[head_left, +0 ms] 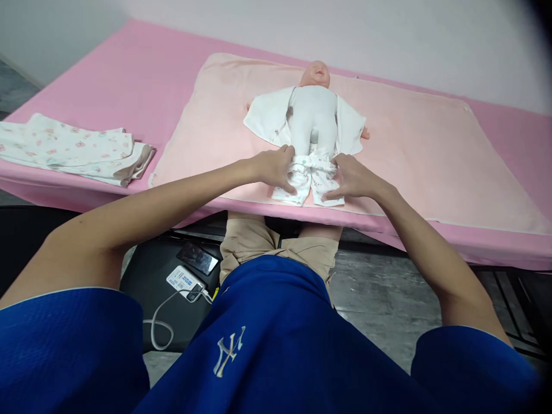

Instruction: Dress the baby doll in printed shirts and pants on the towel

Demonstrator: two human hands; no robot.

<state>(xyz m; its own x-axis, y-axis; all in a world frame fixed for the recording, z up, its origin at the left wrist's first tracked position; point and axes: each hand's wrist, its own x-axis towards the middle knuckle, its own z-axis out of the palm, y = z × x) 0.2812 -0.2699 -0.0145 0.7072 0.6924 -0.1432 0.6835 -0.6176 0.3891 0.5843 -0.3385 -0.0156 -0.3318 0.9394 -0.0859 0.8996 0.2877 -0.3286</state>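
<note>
A baby doll (314, 112) lies on its back with its head away from me. Its body is white, and an opened white baby top (268, 115) spreads under its arms on both sides. Small printed white baby pants (302, 175) are bunched around its lower legs, and the feet are hidden. My left hand (276, 168) grips the left side of the pants, fingers at the waistband and thumb lower down. On the opposite side my right hand (356, 177) holds the pants in the same way.
Beneath the doll is a light pink pad (414, 144) on a pink-covered table (142, 69). Folded printed baby clothes (69, 149) lie at the left edge. On a black stool (164, 270) below are a phone (197, 257) and a power bank (185, 283) with a white cable.
</note>
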